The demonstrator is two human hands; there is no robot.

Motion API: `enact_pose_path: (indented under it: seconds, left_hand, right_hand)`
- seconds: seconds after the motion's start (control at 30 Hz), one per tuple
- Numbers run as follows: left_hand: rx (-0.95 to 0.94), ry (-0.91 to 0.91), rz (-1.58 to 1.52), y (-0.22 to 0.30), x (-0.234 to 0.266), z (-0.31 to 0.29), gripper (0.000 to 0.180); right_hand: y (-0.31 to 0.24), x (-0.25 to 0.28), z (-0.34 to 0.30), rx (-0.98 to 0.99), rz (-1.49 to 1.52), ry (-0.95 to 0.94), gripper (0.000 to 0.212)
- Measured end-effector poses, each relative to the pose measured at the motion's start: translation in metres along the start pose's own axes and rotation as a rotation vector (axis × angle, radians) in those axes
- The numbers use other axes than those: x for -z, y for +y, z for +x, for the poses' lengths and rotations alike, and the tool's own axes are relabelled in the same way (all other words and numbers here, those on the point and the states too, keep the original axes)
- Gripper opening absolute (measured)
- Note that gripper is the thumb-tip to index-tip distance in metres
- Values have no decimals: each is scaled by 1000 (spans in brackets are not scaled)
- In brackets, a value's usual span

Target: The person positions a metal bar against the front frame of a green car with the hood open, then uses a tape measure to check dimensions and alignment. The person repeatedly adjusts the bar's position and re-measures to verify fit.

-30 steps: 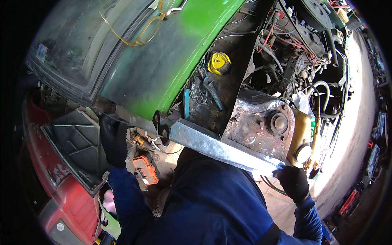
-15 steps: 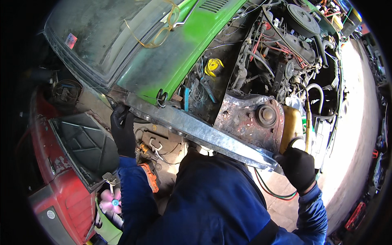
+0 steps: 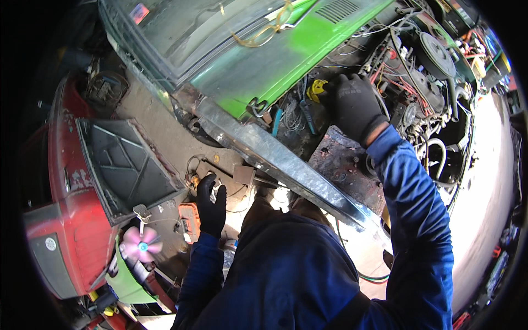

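My right hand (image 3: 355, 107), in a dark glove, reaches over the engine bay. Its fingertips are at a yellow-and-black tape measure (image 3: 317, 90) and partly cover it. Whether they grip it is hidden. Gloved too, my left hand (image 3: 212, 206) hangs in the air over the floor, thumb and fingers apart, nothing between them. A long bare-metal strip (image 3: 280, 154) runs slantwise along the side of the engine bay, between my two hands. Neither hand touches it. Close to the tape measure lie blue-handled tools (image 3: 277, 122) and a tangle of thin wire (image 3: 293, 115).
Beyond the strip are a green cowl panel (image 3: 308, 33) with yellow-framed glasses (image 3: 264, 36) on it and an engine (image 3: 407, 71) with hoses. At left stand a red car (image 3: 71, 236), a dark panel (image 3: 124, 162) and a pink fan (image 3: 142, 245). An orange tool (image 3: 190, 220) lies below.
Both hands have left the metal strip. My right hand has moved up and inward to the tape measure; my left has dropped back toward me and opened. The view has shifted.
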State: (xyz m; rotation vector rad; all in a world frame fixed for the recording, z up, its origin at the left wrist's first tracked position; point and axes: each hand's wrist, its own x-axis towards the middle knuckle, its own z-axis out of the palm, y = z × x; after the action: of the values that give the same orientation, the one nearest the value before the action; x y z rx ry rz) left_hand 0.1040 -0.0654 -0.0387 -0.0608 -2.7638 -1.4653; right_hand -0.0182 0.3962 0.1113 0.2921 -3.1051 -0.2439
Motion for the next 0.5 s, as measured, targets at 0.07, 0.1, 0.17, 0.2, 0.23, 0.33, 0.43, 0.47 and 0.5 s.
enact_pose_path:
  seconds: [0.07, 0.1, 0.17, 0.2, 0.23, 0.33, 0.43, 0.47, 0.5]
  left_hand:
    - [19, -29, 33, -24, 0, -27, 46]
    - [63, -40, 37, -38, 0, -42, 47]
    - [165, -39, 34, -66, -2, -75, 48]
    - [206, -54, 74, -83, -2, -90, 47]
    - [203, -41, 69, -100, -3, -105, 46]
    - [304, -44, 63, -151, -4, -148, 46]
    - [463, -89, 57, -194, -3, -181, 48]
    - [507, -116, 68, -205, -1, -189, 48]
    - [521, -99, 63, -213, 1, -196, 47]
  right_hand:
    - [-1, -8, 20, -56, 21, 50, 34]
    - [-1, -9, 24, -37, 31, 60, 35]
    - [-7, -8, 29, -8, 27, 36, 36]
    - [-13, -7, 31, 22, 36, 43, 34]
    - [-19, -7, 30, 43, 20, 35, 34]
    - [-29, -9, 35, 73, -115, 19, 36]
    - [-16, -23, 58, -3, -70, -135, 47]
    - [-11, -33, 63, 8, -69, -168, 47]
    - [-5, -41, 66, -4, -74, -212, 47]
